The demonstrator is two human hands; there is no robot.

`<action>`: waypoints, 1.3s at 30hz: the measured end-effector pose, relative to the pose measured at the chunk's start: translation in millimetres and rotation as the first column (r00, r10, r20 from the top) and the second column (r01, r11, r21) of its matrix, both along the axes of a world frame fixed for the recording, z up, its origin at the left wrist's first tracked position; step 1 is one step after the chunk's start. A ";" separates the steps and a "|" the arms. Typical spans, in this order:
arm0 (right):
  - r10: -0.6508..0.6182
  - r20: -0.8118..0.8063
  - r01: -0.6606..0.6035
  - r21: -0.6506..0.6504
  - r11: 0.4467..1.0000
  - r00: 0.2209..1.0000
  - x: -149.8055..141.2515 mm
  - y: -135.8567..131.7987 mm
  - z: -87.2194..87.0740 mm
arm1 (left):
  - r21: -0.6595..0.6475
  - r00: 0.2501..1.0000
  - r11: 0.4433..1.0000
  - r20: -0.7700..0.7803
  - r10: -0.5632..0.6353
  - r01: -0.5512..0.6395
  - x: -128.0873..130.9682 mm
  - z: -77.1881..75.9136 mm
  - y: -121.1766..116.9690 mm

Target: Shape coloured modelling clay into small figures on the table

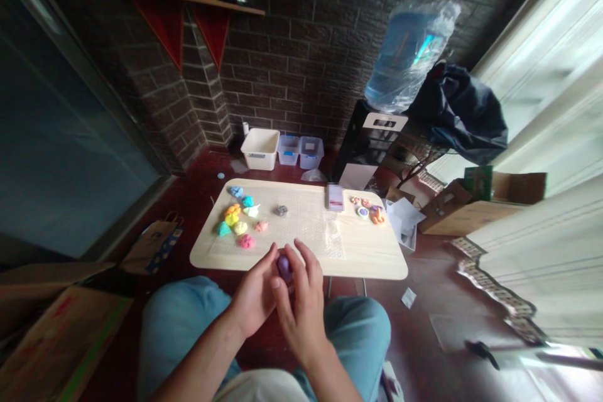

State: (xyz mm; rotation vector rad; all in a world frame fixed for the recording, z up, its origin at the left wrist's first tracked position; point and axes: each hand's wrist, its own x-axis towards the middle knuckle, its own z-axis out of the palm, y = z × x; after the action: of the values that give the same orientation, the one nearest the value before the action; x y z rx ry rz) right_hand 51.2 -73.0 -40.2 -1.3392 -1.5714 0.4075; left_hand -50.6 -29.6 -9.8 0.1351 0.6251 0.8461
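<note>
A purple lump of modelling clay [285, 268] sits between my two hands, just off the table's near edge. My left hand [254, 295] is curved around its left side. From the right, my right hand [304, 301] cups it with bent fingers, thumb close to the lump. On the left part of the table [301, 264] lie several clay lumps, among them a pink one [246, 241], a teal one [223, 228], an orange one [232, 209] and a blue one [236, 191]. A grey lump [281, 210] lies nearer the middle.
Clear bubble-wrap sheeting [306, 232] covers much of the tabletop. A phone-like card [335, 197] and several shaped clay pieces [362, 211] are on the right. Behind stand a white bin [260, 149], blue-tinted bins [311, 152] and a water dispenser [370, 144]. A cardboard box [475, 201] is at right.
</note>
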 end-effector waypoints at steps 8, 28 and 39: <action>-0.022 -0.199 0.003 -0.092 0.996 0.980 6.6 17.5 -20.3 | 0.074 0.976 0.989 0.167 -0.140 0.129 -2.7 3.4 -1.8; -0.216 -0.973 -0.417 -0.228 0.880 0.077 39.4 31.0 14.2 | 0.332 0.888 0.902 -0.449 -0.105 0.275 -10.9 -20.7 -19.2; -0.029 -0.943 -0.440 -0.182 0.879 0.332 38.9 13.6 23.0 | 0.317 0.880 0.909 -0.464 -0.100 0.270 -17.4 -25.0 -11.5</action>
State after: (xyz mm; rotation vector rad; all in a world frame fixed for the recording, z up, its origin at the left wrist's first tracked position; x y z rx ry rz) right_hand 90.0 -59.4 -17.1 -0.8285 -0.6209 1.4803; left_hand -68.0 -41.1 -34.9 0.7442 0.8517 0.7391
